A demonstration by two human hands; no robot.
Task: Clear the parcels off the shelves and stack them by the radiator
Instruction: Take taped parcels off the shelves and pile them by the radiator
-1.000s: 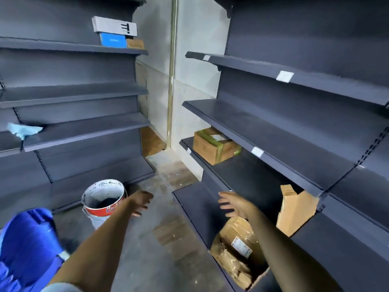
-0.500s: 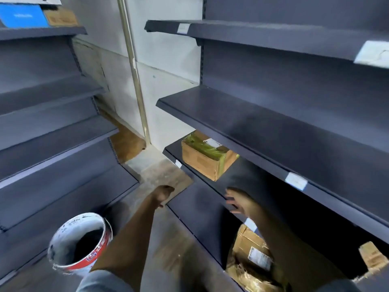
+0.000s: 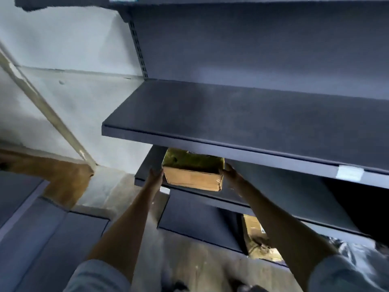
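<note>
A brown cardboard parcel (image 3: pixel 192 179) with green tape over its top sits on the second-lowest dark shelf (image 3: pixel 273 203), partly hidden under the shelf above. My left hand (image 3: pixel 156 175) presses flat against its left end. My right hand (image 3: pixel 228 171) grips its right end. Both arms reach forward from the bottom of the view. Another crumpled cardboard parcel (image 3: pixel 255 234) lies on the bottom shelf to the right, mostly hidden by my right arm.
A wide dark shelf (image 3: pixel 231 114) juts out just above the parcel, with a white label (image 3: pixel 349 173) on its front edge. A pale wall with a slanted pipe (image 3: pixel 48 114) is at left. Concrete floor (image 3: pixel 109 190) lies below.
I have moved in close to the right-hand shelving. Both hands went from hanging free over the floor and bottom shelf to the two ends of the green-taped parcel. The paint bucket left the view.
</note>
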